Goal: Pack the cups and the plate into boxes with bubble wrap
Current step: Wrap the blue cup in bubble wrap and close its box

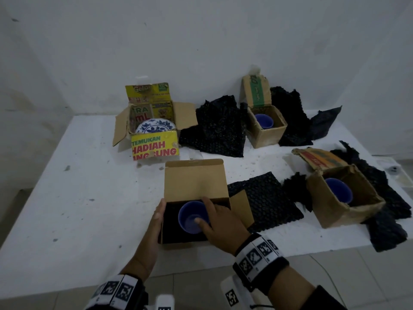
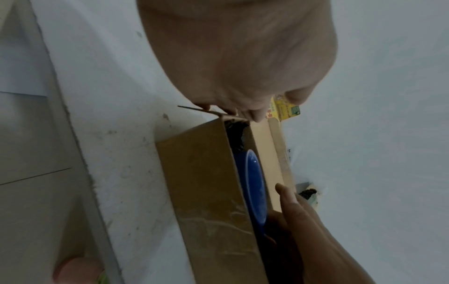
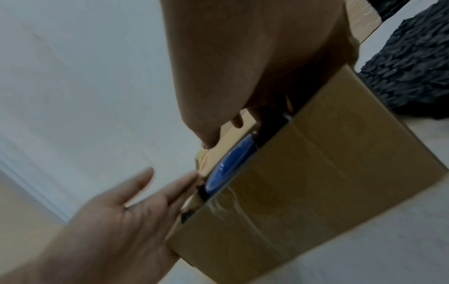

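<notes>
A blue cup stands upright on black bubble wrap inside the near brown box, whose lid is up. My right hand pinches the cup's rim, thumb inside and fingers over the far edge. My left hand lies flat with straight fingers against the box's left wall. The wrist views show the cup's rim above the box wall. A blue-and-white plate leans in the yellow box.
Two more blue cups sit in brown boxes, one at the back right and one at the right. Black bubble wrap sheets lie beside each box. The white table's front edge runs just below my wrists.
</notes>
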